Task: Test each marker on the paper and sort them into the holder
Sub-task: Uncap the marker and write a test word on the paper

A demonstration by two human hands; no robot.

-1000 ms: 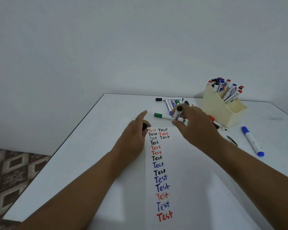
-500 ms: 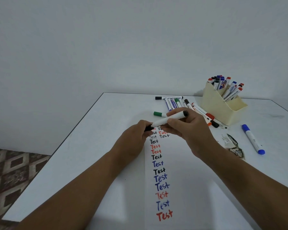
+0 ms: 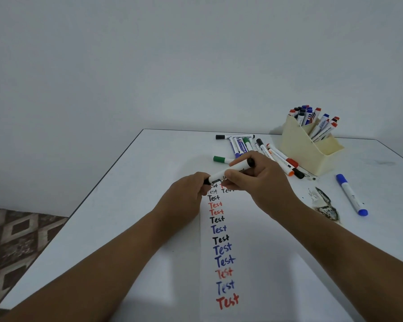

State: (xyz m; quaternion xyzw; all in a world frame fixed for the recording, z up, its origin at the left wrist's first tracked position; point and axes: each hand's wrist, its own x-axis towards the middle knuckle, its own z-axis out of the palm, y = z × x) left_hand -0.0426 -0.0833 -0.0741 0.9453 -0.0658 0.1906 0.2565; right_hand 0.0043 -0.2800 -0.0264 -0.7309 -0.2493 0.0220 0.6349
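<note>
A white marker with black ends is held level above the top of the paper. My right hand grips its barrel. My left hand pinches the black cap at its left end. The paper carries a column of the word "Test" in black, red and blue. A cream holder at the back right contains several markers. Several loose markers lie on the table between my hands and the holder. A green-capped marker lies just behind my right hand.
A blue marker lies alone at the right, near a dark stain on the white table. The table's left edge runs diagonally, with a patterned floor beyond it. A plain wall stands behind.
My right hand brought the black marker back from the pile to my left hand. Both hands now hold it over the paper, the left on its cap end.
</note>
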